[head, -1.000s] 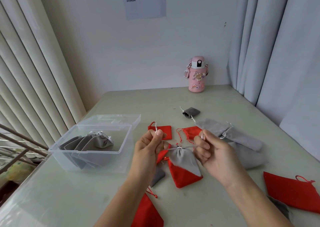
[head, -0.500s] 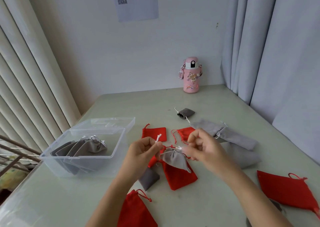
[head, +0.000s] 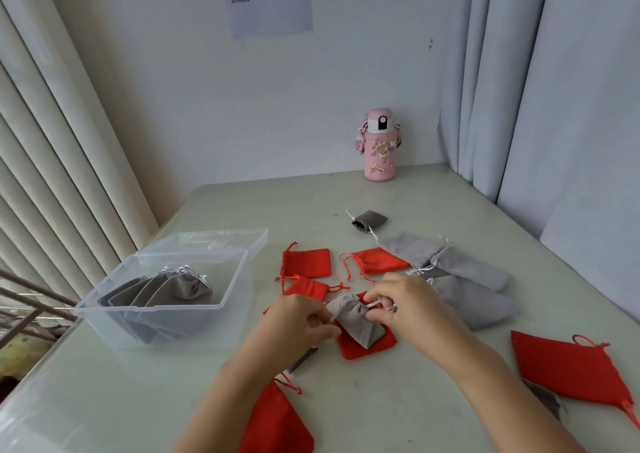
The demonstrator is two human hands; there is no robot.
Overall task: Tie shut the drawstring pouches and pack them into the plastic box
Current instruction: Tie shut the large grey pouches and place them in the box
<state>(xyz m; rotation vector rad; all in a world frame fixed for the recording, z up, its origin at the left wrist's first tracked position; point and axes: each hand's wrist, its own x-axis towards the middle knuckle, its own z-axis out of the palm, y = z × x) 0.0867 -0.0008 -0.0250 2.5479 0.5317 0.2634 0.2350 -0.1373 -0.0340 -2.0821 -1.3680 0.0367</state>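
A small grey pouch [head: 356, 321] lies between my hands, on top of a red pouch [head: 374, 347]. My left hand [head: 298, 324] pinches the pouch's white cord at its left side. My right hand [head: 405, 303] pinches the cord at the gathered mouth, fingers curled. The clear plastic box [head: 114, 314] stands to the left with several grey pouches [head: 166, 290] inside. More red pouches [head: 306, 262] and long grey pouches [head: 464, 272] lie loose on the table.
A pink bottle [head: 379, 146] stands at the back by the wall. The box lid [head: 214, 241] lies behind the box. A dark grey pouch [head: 369, 220] sits mid-table. Large red pouches lie at the right [head: 568, 373] and near edge [head: 273, 421]. Curtains hang on the right, blinds on the left.
My hands have drawn close together and lowered, working the cord at the grey pouch's mouth. The pouch now lies tilted on the red one. The view shifted slightly.
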